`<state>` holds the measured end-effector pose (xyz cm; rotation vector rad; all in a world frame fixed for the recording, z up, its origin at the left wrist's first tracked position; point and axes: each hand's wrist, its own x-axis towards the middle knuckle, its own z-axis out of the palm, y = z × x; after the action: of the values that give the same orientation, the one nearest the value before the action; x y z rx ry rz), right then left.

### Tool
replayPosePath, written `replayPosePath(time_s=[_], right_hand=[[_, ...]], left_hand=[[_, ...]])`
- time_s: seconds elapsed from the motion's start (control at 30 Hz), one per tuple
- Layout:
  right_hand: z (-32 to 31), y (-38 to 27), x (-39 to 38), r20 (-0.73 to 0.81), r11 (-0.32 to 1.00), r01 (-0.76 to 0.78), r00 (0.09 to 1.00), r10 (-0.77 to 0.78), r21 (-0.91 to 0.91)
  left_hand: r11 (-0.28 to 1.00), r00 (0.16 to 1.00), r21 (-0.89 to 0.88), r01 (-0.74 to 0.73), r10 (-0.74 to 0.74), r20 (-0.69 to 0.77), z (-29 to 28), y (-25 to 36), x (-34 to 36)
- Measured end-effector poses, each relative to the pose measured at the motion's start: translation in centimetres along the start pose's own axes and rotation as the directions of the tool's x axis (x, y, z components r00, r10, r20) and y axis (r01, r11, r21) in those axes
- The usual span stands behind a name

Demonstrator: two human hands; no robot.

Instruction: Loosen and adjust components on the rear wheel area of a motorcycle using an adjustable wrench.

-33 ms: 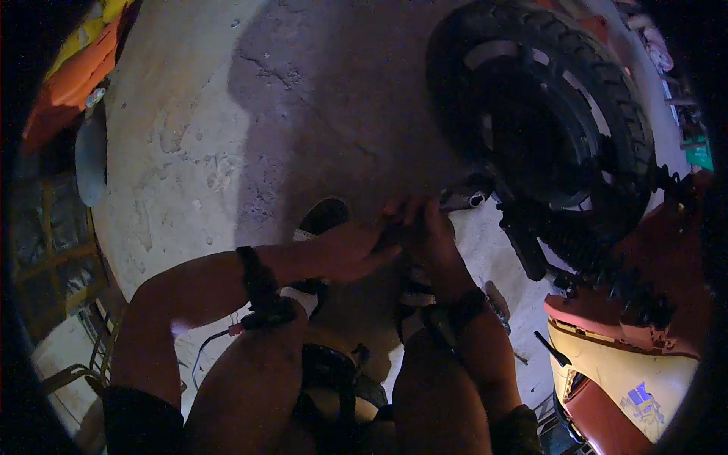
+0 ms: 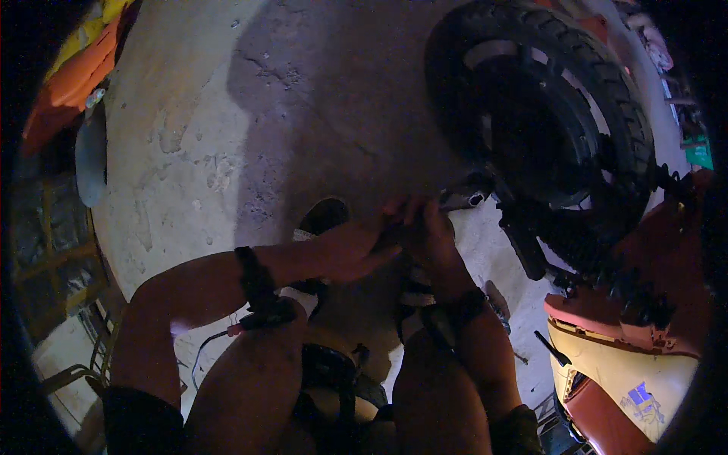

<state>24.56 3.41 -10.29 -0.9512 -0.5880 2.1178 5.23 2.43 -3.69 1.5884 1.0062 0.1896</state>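
Note:
In deep shadow above my knees, my left hand (image 2: pixel 355 249) and my right hand (image 2: pixel 426 231) meet. The fingers of my right hand curl inward, closed around something dark. From the left, my other hand reaches in with its thumb and fingers closing on the same dark spot. What lies between them is too dim and covered to name. Just beyond my right hand, a metal pipe end (image 2: pixel 464 199) juts out near a scooter wheel (image 2: pixel 538 114) with a thick black tyre.
To the right stands a scooter with a coil-spring shock absorber (image 2: pixel 622 284) and a red and cream body panel (image 2: pixel 607 356). My shoe (image 2: pixel 326 214) rests on the stained concrete floor (image 2: pixel 178 159). Orange and yellow items (image 2: pixel 80 72) lie at the far left, above a metal-legged frame (image 2: pixel 80 371).

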Motion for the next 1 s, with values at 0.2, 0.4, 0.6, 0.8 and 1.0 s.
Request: replayPosePath(time_s=[0.2,0.4,0.6,0.8,1.0], right_hand=[[5.7,-2.7,-0.5,-0.063,0.998,-0.050,0.997,0.053,0.047],[4.6,-2.7,-0.5,-0.150,0.994,-0.103,0.984,0.097,-0.029],[4.5,-1.3,0.8,-0.104,0.997,-0.009,0.995,0.002,-0.070],[3.7,-0.7,0.6,-0.114,0.996,-0.022,0.993,0.032,0.088],[3.9,-1.0,0.8,-0.119,0.997,0.044,0.992,-0.051,-0.060]], left_hand=[[1.000,0.993,0.020,0.023,-0.021,-0.119,1.0,-2.5,-0.6],[0.996,0.976,-0.023,-0.089,0.082,-0.203,2.0,-2.5,0.0],[0.999,0.992,0.045,-0.023,0.028,-0.126,-0.3,-4.3,-2.5],[0.958,0.955,-0.043,0.284,-0.286,-0.082,2.6,-3.3,-2.2],[0.936,0.933,-0.031,0.351,-0.352,-0.076,3.0,-3.0,-1.5]])
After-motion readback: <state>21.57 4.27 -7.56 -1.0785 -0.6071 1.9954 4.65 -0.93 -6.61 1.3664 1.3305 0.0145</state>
